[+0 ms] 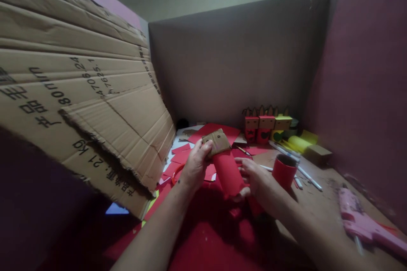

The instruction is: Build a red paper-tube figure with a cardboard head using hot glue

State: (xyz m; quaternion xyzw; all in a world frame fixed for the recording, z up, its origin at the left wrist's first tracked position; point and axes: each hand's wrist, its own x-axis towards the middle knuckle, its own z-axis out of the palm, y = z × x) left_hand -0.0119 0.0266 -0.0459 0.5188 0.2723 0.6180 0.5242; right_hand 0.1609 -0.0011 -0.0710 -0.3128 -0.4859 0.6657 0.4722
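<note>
A red paper tube (228, 175) with a brown cardboard piece (218, 141) at its upper end is held between my hands, tilted. The cardboard bears small dark dots. My left hand (197, 161) grips the cardboard at its left side, thumb on its face. My right hand (252, 180) is wrapped round the right side and lower end of the red tube. Just right of my right hand, another red tube (284, 172) stands upright with its open top showing. Red paper (206, 237) lies below my hands.
A large cardboard sheet (127, 114) leans at the left. Finished-looking red figures (263, 129) and a yellow one (282, 129) stand at the back right. White pens (309, 177), a yellow roll (297, 143) and a pink glue gun (362, 220) are at the right. Red scraps (181, 156) lie behind.
</note>
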